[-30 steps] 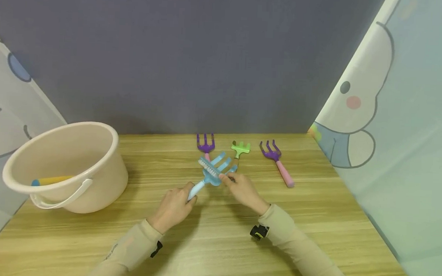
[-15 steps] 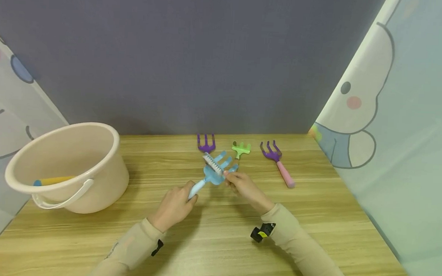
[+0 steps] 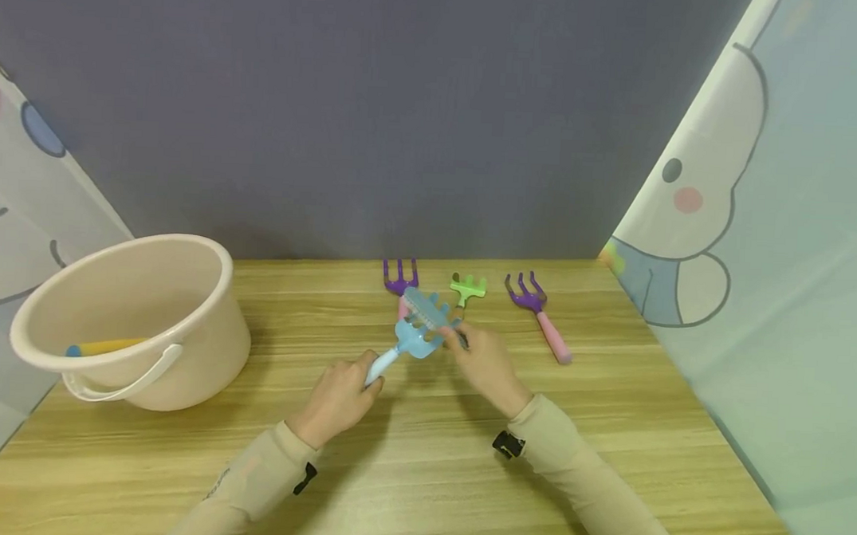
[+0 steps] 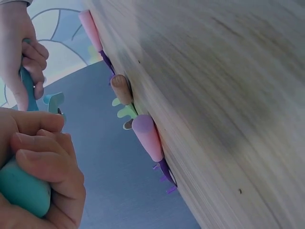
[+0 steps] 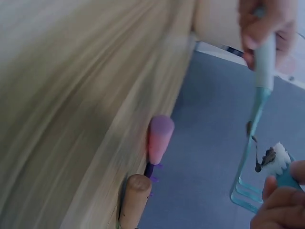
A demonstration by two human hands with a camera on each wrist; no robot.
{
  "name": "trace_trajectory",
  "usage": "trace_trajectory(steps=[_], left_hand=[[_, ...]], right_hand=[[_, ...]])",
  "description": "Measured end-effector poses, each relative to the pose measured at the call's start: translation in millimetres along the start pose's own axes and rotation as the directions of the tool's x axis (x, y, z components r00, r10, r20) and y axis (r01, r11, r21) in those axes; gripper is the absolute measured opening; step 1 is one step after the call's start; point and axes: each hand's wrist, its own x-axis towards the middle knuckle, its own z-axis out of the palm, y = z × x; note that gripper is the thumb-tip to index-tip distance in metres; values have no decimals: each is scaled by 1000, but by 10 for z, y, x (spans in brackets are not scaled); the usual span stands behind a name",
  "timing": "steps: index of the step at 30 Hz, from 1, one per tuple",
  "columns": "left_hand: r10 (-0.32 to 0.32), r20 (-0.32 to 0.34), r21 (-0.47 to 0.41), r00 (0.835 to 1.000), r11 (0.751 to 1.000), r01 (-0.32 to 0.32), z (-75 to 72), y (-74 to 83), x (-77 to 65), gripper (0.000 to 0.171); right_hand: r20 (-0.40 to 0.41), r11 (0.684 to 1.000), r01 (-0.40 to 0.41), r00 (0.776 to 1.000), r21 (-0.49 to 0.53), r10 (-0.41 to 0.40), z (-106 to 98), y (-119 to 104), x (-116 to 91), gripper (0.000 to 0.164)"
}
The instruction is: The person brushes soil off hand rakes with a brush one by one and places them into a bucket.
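Observation:
My left hand (image 3: 337, 395) grips the pale handle of a light blue hand rake (image 3: 416, 343), held above the table with its tines pointing away. A blue scrub brush (image 3: 421, 305) with white bristles is in my right hand (image 3: 487, 367), its fingers curled round the near end. Seen from the head, the brush lies across the rake's tines and partly hides them. Dark dirt clings to the bristles (image 5: 281, 157) and the rake in the right wrist view. Only the rounded end of the rake's handle (image 4: 24, 191) shows in the left wrist view.
Behind the hands lie a purple fork with a pink handle (image 3: 400, 285), a small green rake (image 3: 468, 288) and another purple fork (image 3: 531, 301). At left stands a cream bucket (image 3: 206, 345) holding a yellow handle with a blue end (image 3: 112, 347). A grey panel (image 3: 435, 124) borders the back.
The brush has moved away and to the right, from the rake's flat base out over its tines, and its bristles have turned more out of sight. My left hand has stayed nearly still.

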Motion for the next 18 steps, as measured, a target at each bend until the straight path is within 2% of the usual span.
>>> trace_trajectory(steps=[2,4,6,8,10,12,15,18], left_hand=[[-1,1,1,1000,1000,1,0,4,0,16],[4,-1,6,1000,1000,-4,-2,15,-2,16],[16,-11,18,1000,1000,-16,-6,31,-4,15],[33,-28,35,999,999,-32,-11,46,-3,15],[42,-50,51,998,998,-40,-15,57,-2,17],[41,-69,59,997,998,-37,-20,64,-1,19],[29,-75,57,997,998,-25,-22,66,-4,21],[24,-56,43,998,999,-22,-16,62,-8,21]], right_hand=[[-58,974,107,991,-199,-121,27,-4,-21,31],[-92,918,166,973,-360,-212,60,-8,-36,33],[-110,872,182,960,-454,-257,80,-30,-48,34],[-119,853,183,955,-488,-272,93,-67,-52,35],[-115,857,187,955,-480,-273,104,-110,-50,34],[-88,880,199,962,-431,-260,111,-158,-51,32],[-9,939,193,979,-286,-204,120,-205,-57,29],[71,985,126,990,-121,-118,106,-223,-66,29]])
